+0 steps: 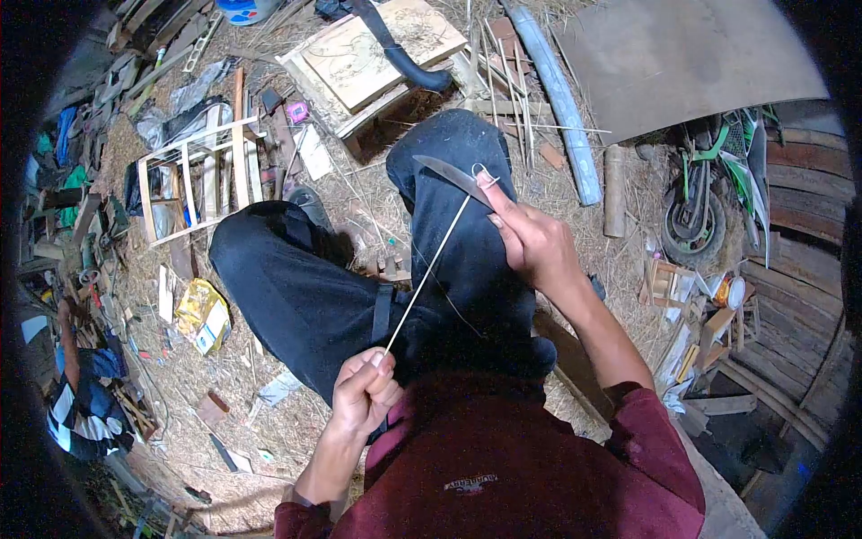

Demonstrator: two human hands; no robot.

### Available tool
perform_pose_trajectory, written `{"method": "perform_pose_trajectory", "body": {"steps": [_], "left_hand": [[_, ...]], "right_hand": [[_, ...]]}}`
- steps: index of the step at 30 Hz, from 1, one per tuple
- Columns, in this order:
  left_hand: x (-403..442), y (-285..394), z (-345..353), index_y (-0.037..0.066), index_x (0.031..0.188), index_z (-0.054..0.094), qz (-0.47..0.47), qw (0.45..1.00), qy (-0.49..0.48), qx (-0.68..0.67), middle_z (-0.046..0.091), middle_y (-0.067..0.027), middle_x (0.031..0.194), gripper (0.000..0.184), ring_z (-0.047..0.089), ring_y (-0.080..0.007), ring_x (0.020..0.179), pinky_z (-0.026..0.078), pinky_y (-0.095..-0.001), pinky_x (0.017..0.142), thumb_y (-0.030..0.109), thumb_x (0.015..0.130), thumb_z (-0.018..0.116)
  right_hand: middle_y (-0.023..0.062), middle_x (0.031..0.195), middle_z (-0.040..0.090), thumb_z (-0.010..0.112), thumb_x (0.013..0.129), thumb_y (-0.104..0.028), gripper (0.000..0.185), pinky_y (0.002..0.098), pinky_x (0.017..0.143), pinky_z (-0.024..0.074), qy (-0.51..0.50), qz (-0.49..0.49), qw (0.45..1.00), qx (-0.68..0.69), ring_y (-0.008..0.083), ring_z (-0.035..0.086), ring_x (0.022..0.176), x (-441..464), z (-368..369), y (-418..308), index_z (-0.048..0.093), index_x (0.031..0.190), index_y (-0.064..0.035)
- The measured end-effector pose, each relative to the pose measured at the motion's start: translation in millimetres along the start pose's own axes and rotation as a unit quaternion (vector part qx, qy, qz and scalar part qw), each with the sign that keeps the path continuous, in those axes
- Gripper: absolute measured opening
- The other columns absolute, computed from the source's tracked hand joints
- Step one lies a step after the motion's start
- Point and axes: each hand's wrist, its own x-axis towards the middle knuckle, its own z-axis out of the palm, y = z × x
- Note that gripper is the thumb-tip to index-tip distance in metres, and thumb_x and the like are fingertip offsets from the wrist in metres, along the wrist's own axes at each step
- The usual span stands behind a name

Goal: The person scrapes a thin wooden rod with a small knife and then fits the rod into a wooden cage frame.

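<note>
My left hand (366, 393) is closed round the lower end of a thin pale wooden stick (426, 277), which slants up and right across my lap. My right hand (539, 247) grips a knife (449, 174), its handle hidden in the fingers. The blade points to the upper left, and the stick's upper end meets it close to my right fingers. Beside my right thumb a thin pale curl, which looks like a shaving, stands out. Dark trousers (301, 260) lie under both hands.
Ahead stands a low wooden bench (382, 54) with a dark curved tube (395, 49) over it. A slatted wooden frame (202, 175) and a yellow bag (203, 314) are left; a motorbike (709, 184) and metal sheet (691, 63) are right. Another person (85, 395) is at far left.
</note>
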Motion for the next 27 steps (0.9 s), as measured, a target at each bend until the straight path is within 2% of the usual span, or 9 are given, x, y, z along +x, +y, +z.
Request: {"method": "perform_pose_trajectory", "body": {"steps": [6, 10, 14, 17, 19, 22, 24, 26, 27], "left_hand": [[-7.4, 2.7, 0.3, 0.006, 0.084, 0.048, -0.010, 1.000, -0.021, 0.003, 0.025, 0.0094, 0.055, 0.022, 0.020, -0.0035, 0.042, 0.018, -0.0234, 0.042, 0.020, 0.101, 0.049], [-3.1, 2.4, 3.0, 0.005, 0.084, 0.049, -0.008, 0.999, -0.031, -0.007, 0.025, 0.0095, 0.056, 0.022, 0.020, -0.0035, 0.043, 0.018, -0.0235, 0.043, 0.020, 0.101, 0.049], [-4.7, 2.9, 3.5, 0.006, 0.086, 0.047, -0.006, 0.999, -0.032, -0.020, 0.024, 0.0096, 0.056, 0.020, 0.019, -0.0036, 0.042, 0.018, -0.0237, 0.041, 0.018, 0.101, 0.047], [-11.3, 4.1, -3.4, 0.006, 0.085, 0.048, -0.013, 0.999, -0.035, -0.026, 0.025, 0.0098, 0.056, 0.021, 0.020, -0.0041, 0.043, 0.019, -0.0238, 0.043, 0.020, 0.101, 0.048], [-22.2, 1.7, -17.2, 0.006, 0.086, 0.048, 0.011, 0.999, -0.010, -0.046, 0.025, 0.0097, 0.056, 0.021, 0.020, -0.0044, 0.043, 0.019, -0.0240, 0.043, 0.019, 0.101, 0.047], [-10.8, 7.0, -14.7, 0.006, 0.087, 0.047, 0.012, 0.997, -0.045, -0.067, 0.026, 0.0093, 0.056, 0.020, 0.021, -0.0048, 0.043, 0.020, -0.0244, 0.043, 0.019, 0.101, 0.048], [10.0, 9.6, -8.8, 0.009, 0.087, 0.046, -0.007, 0.999, -0.044, -0.025, 0.025, 0.0093, 0.056, 0.018, 0.022, -0.0048, 0.044, 0.022, -0.0235, 0.043, 0.020, 0.100, 0.049], [28.1, 10.5, 7.7, 0.011, 0.086, 0.047, -0.023, 0.997, -0.063, -0.040, 0.025, 0.0099, 0.056, 0.016, 0.023, -0.0047, 0.044, 0.023, -0.0230, 0.043, 0.020, 0.099, 0.049], [34.2, 10.6, 11.3, 0.012, 0.086, 0.047, -0.032, 0.996, -0.069, -0.044, 0.025, 0.0100, 0.056, 0.015, 0.023, -0.0047, 0.044, 0.023, -0.0231, 0.043, 0.020, 0.099, 0.049]], "right_hand": [[0.0128, 0.063, 0.055, 0.064, 0.089, -0.023, 0.055, 0.0457, 0.051, 0.0500, 0.018, 0.006, 1.000, -0.005, 0.0344, 0.060, 0.055, -4.0, 12.5, 3.3, 0.048, 0.141, -0.0331], [0.0183, 0.097, 0.069, 0.058, 0.090, -0.009, 0.051, 0.0408, 0.072, 0.0547, -0.042, 0.068, 0.997, 0.023, 0.0346, 0.068, 0.079, 1.3, -0.7, -9.5, 0.051, 0.140, -0.0178], [0.0200, 0.105, 0.068, 0.056, 0.093, -0.012, 0.050, 0.0401, 0.070, 0.0553, -0.050, 0.101, 0.993, 0.018, 0.0339, 0.068, 0.080, 3.4, -2.4, -18.7, 0.048, 0.142, -0.0183], [0.0197, 0.119, 0.065, 0.052, 0.097, -0.011, 0.047, 0.0376, 0.081, 0.0552, -0.053, 0.242, 0.967, 0.065, 0.0300, 0.070, 0.093, 11.1, -6.3, -5.2, 0.047, 0.143, -0.0168], [0.0212, 0.120, 0.064, 0.050, 0.099, -0.016, 0.046, 0.0375, 0.080, 0.0540, 0.071, 0.133, 0.985, 0.087, 0.0283, 0.069, 0.094, 4.4, 9.2, 18.5, 0.045, 0.144, -0.0143], [0.0194, 0.135, 0.057, 0.046, 0.102, -0.017, 0.043, 0.0330, 0.091, 0.0483, 0.117, 0.158, 0.958, 0.209, 0.0205, 0.064, 0.106, -0.9, 16.8, 23.2, 0.043, 0.143, -0.0038], [0.0156, 0.115, 0.067, 0.051, 0.102, -0.021, 0.046, 0.0270, 0.076, 0.0500, 0.168, 0.149, 0.949, 0.223, 0.0113, 0.061, 0.079, 0.6, 26.9, 31.4, 0.044, 0.143, -0.0013], [0.0128, 0.104, 0.070, 0.055, 0.100, -0.022, 0.049, 0.0243, 0.068, 0.0494, 0.131, 0.283, 0.894, 0.323, 0.0076, 0.056, 0.067, 1.5, 9.9, 12.0, 0.044, 0.143, -0.0006], [0.0104, 0.097, 0.070, 0.057, 0.099, -0.022, 0.048, 0.0223, 0.061, 0.0454, 0.150, 0.259, 0.883, 0.361, 0.0046, 0.052, 0.061, 14.0, 2.1, -1.1, 0.046, 0.140, 0.0000]]}}
